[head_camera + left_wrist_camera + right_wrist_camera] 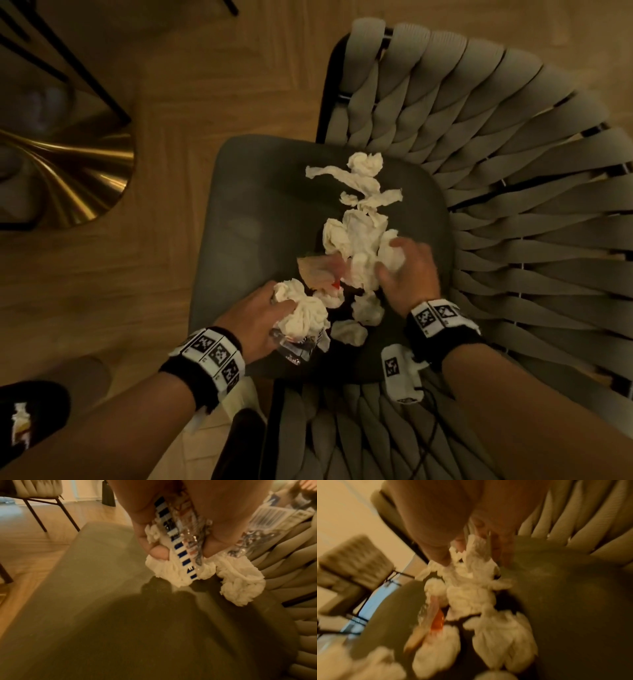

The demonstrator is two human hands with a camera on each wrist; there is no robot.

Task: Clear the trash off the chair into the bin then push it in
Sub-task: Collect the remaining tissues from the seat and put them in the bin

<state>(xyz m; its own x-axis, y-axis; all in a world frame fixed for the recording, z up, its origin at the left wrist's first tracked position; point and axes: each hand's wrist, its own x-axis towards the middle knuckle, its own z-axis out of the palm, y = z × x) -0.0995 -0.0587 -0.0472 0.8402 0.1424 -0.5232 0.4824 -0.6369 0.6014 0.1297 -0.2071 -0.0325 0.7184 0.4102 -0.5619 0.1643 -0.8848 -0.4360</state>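
Note:
Crumpled white tissues [359, 178] lie strewn over the dark seat cushion [253, 205] of a chair with a woven grey back [513, 171]. My left hand [270, 308] grips a bunch of tissues [303, 313] together with a clear printed plastic wrapper [183, 540] at the seat's front. My right hand [400, 263] curls round a tissue wad [390, 250] in the middle of the pile [471, 588]. A clear wrapper with a red patch [325, 274] lies between the hands. No bin shows in any view.
A table with a brass base [68, 171] stands to the left on the wooden floor [205, 85]. Another chair [34, 493] stands farther off. My slippered foot [30, 411] is at the lower left.

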